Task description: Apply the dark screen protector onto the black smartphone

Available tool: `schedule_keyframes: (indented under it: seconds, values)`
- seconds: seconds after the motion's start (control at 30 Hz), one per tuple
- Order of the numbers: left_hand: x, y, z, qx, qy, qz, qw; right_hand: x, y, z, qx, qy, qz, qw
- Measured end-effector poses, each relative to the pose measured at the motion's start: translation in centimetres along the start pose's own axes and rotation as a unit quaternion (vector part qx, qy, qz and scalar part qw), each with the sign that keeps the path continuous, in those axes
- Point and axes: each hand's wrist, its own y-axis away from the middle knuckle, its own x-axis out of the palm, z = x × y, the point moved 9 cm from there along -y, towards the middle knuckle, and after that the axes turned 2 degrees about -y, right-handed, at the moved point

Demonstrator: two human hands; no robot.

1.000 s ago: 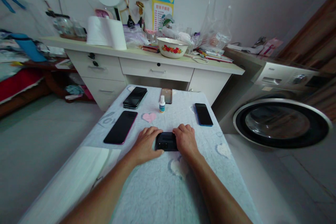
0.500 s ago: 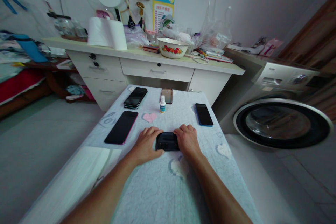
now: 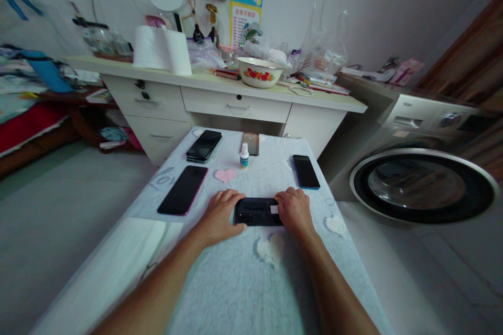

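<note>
A dark smartphone lies sideways between my hands, its back and camera block facing up. My left hand is closed on the phone's left end, thumb at the near edge and fingers at the far edge. Over the right end, my right hand is closed and hides that end. A small white patch shows on the phone's back beside the right fingers; I cannot tell if it is a label. Beyond the hands stands a small white bottle with a blue label.
On the cloth-covered table lie a large phone, stacked phones, a blue-edged phone and a phone case. White paper covers the left side. Behind is a desk; a washing machine stands right.
My right hand has slid right along the phone, uncovering more of its back and the white patch. My left hand keeps its hold on the left end.
</note>
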Motion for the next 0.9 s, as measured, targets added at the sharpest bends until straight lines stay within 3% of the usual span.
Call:
schedule_keyframes:
  seconds: [0.23, 0.6, 0.9]
  values:
    - [-0.1, 0.0, -0.2, -0.012, -0.003, 0.01, 1.0, 0.1, 0.1, -0.3, 0.007, -0.006, -0.013, 1.0]
    - [-0.1, 0.0, -0.2, -0.009, 0.001, 0.006, 1.0, 1.1, 0.3, 3.1, -0.085, -0.04, -0.013, 0.995]
    - [0.0, 0.0, -0.1, 0.002, -0.002, -0.005, 1.0, 1.3, 0.5, 4.0, -0.13, -0.05, 0.002, 0.99]
